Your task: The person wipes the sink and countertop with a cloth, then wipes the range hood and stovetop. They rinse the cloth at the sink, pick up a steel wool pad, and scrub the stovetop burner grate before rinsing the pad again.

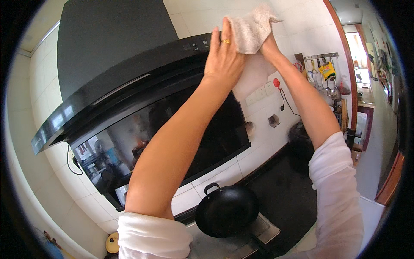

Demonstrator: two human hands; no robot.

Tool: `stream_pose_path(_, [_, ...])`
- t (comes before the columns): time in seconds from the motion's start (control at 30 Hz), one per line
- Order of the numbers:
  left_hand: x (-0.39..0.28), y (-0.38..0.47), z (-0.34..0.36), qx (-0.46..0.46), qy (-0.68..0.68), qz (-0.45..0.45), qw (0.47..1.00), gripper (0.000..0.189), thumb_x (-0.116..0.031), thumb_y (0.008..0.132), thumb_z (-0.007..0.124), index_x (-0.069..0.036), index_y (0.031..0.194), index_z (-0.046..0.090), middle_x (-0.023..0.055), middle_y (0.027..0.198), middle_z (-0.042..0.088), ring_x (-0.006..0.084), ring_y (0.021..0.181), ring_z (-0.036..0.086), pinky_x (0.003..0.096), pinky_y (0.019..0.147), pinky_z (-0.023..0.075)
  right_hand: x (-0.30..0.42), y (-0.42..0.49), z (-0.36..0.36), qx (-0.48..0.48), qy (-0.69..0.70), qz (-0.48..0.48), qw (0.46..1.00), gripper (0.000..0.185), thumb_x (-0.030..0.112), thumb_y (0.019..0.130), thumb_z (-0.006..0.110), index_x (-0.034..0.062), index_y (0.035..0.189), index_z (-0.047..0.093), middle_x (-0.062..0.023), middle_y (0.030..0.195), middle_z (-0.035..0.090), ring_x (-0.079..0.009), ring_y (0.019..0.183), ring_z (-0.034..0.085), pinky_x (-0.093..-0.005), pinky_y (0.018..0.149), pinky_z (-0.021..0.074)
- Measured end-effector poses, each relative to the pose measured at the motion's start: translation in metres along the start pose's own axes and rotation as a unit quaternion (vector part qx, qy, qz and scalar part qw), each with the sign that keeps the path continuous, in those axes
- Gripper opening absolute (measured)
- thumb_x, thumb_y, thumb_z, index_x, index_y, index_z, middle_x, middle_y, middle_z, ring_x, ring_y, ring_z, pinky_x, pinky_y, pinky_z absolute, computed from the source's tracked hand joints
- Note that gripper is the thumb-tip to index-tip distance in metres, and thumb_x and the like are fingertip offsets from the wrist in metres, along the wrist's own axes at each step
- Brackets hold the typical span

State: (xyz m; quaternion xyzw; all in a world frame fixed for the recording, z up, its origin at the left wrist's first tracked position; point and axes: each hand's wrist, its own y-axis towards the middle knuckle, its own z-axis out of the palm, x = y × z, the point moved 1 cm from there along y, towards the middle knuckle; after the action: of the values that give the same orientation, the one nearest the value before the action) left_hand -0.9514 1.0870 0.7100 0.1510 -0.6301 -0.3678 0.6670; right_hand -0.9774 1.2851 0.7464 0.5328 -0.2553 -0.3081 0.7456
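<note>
My right hand (270,46) is raised at the upper right and holds a pale beige, nubbly cloth (252,32), which hides most of its fingers. The cloth is at the right end of a black range hood (113,68). Up against the hood's front strip, beside the touch-control icons (195,45), is my left hand (225,58), with a gold-coloured ring on one finger. Its outer fingers point upward, slightly apart, at the cloth's left edge. The cloth covers the rest, so whether this hand grips it is hidden.
A black wok (228,210) sits below on the stove (194,233). On the right wall are sockets with a red plug (276,83) and a rail (321,56) of hanging utensils. A dark pot (298,131) stands beneath. A yellow lid (112,242) lies lower left.
</note>
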Motion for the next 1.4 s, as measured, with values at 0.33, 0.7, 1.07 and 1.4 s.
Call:
stream_pose_path(0.33, [-0.017,0.022,0.054,-0.056,0.042,-0.019,0.997,0.053,-0.017,0.086,0.042,0.006,0.133,0.033,0.0248,0.141,0.026,0.0353,0.135,0.018,0.0506,0.108,0.0143,-0.101,0.052,0.032,0.125,-0.352,-0.012,0.927,0.052,0.041,0.084,0.046,0.0126,0.128,0.049,-0.0105,0.134,0.043,-0.0275,0.129,0.029,-0.0480,0.103,0.0202])
stream_pose_path(0.7, [0.040,-0.033,0.056,-0.056,0.031,-0.089,0.994,0.050,-0.020,0.084,0.045,0.007,0.125,0.043,0.0292,0.132,0.037,0.0410,0.131,0.025,0.0540,0.106,0.0142,0.018,0.011,0.098,0.042,-0.203,0.002,0.978,0.037,0.032,0.078,0.058,0.0047,0.102,0.063,-0.0190,0.106,0.061,-0.0344,0.099,0.058,-0.0422,0.082,0.0460])
stream_pose_path(1.07, [0.114,-0.154,0.019,-0.025,-0.073,-0.222,0.972,0.049,-0.028,0.078,0.056,-0.007,0.122,0.051,0.0187,0.125,0.048,0.0328,0.121,0.039,0.0545,0.101,0.0195,0.140,-0.072,0.180,-0.045,-0.094,-0.284,0.953,0.066,0.036,0.066,0.072,0.0071,0.120,0.048,-0.0190,0.122,0.045,-0.0381,0.118,0.038,-0.0491,0.097,0.0330])
stream_pose_path(1.4, [0.012,-0.112,0.043,0.008,-0.054,0.030,0.998,0.045,-0.022,0.078,0.055,-0.007,0.120,0.050,0.0183,0.137,0.036,0.0325,0.136,0.020,0.0498,0.107,0.0164,-0.013,-0.133,0.116,-0.073,-0.124,0.094,0.985,0.061,0.037,0.087,0.050,0.0079,0.137,0.030,-0.0128,0.142,0.027,-0.0288,0.133,0.020,-0.0447,0.111,0.0087])
